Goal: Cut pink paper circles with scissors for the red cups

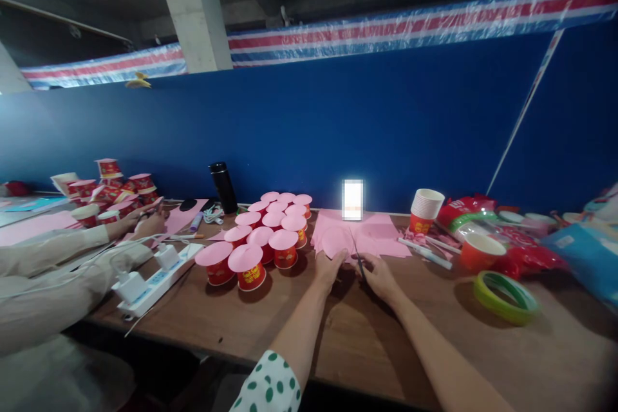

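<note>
Pink paper point(337, 243) is pinched in my left hand point(331, 268), its outline rounded where it rises above my fingers. My right hand point(379, 275) is closed on a pair of scissors point(358, 251), whose dark handle and thin blade point up and away beside the paper. More pink sheets point(386, 232) lie flat just behind both hands. To the left stand several upside-down red paper cups point(251, 275), each topped by a pink paper disc point(244, 258).
Right of my hands are stacked cups point(427, 206), a white marker point(432, 256), an orange cup point(481, 251), green tape point(505, 296) and red packaging point(526, 251). On the left are a power strip point(161, 283), a black bottle point(223, 187) and another person's arms point(62, 248). A blue partition point(386, 122) stands behind.
</note>
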Demonstrator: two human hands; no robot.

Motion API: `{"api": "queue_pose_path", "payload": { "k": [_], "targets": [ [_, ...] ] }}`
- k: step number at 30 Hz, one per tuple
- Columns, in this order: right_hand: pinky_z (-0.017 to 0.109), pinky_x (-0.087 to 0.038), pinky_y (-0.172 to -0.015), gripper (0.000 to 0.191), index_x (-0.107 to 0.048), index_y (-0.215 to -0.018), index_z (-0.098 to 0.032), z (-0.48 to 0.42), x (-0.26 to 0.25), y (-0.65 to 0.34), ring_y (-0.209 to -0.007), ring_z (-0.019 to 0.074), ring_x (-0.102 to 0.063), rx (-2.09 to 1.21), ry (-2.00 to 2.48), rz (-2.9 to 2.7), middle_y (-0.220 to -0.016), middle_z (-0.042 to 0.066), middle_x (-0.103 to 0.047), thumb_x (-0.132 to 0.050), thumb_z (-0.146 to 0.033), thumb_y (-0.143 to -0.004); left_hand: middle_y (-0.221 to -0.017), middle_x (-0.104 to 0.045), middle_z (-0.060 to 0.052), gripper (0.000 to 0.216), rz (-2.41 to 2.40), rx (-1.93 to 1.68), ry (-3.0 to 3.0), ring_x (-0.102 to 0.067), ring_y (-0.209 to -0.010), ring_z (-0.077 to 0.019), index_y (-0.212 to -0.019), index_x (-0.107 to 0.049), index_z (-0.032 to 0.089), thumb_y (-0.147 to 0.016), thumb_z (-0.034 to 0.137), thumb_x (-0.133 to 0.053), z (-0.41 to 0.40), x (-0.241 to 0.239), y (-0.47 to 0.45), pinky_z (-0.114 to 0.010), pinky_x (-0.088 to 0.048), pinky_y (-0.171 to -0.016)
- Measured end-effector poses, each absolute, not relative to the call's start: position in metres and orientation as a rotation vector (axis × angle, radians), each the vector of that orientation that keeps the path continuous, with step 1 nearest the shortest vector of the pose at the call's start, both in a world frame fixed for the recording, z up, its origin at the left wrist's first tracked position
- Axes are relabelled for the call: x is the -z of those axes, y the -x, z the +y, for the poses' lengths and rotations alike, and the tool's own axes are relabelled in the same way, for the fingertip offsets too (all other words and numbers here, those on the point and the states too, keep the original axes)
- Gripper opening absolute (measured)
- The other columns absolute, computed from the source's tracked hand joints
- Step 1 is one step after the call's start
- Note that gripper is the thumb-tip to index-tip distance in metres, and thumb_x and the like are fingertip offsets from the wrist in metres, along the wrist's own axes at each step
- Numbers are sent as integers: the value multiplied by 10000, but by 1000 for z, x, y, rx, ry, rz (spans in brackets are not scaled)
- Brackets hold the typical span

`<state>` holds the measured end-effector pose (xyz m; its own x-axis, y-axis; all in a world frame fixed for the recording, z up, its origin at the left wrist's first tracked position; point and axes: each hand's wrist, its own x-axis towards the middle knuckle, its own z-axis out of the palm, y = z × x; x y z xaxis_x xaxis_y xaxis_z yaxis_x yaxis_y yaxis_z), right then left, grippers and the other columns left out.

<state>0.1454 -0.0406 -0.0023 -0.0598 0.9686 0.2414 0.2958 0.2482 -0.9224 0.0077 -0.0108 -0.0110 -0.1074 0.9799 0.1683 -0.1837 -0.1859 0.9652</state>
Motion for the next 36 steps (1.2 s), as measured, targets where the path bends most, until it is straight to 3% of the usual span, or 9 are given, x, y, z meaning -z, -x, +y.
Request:
{"api": "queue_pose_path", "payload": {
  "k": [36],
  "targets": [
    [231,-398,-449,453,-615,-974,-140,-45,-4,-141,-487,117,-503,-1095,1146,-1415,-570,-19,-551,-615,-487,-683,-747,-684,-97,356,992,-1495,-1144,-613,-621,-166,-808,-671,91,-578,355,-735,-11,9,-8,-263,-484,-575]
  ]
}}
